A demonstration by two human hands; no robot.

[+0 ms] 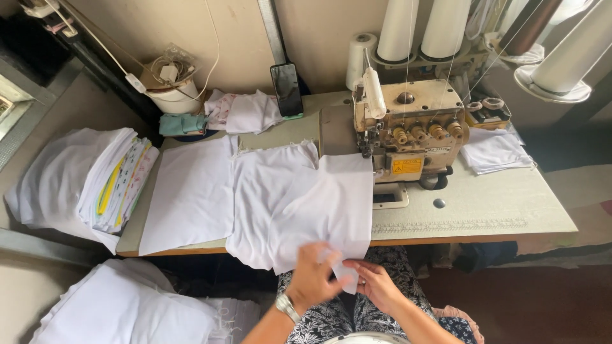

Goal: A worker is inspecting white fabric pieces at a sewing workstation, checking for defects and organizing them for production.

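A white tub (175, 99) at ten o'clock holds tangled cords; the white cloth piece (325, 204) runs lengthwise from the sewing machine (411, 130) toward six o'clock, overhanging the desk (484, 204) edge; left hand (315, 274) and right hand (376, 283) fingers pinch its lower hem; bare desk lies at three o'clock.

Bare forearms with no sleeves in view, silver metal-band wristwatch (286, 306) on the left wrist, left hand (314, 272) and right hand (376, 285) without gloves, dark garment with white leaf print (325, 318) over the lap
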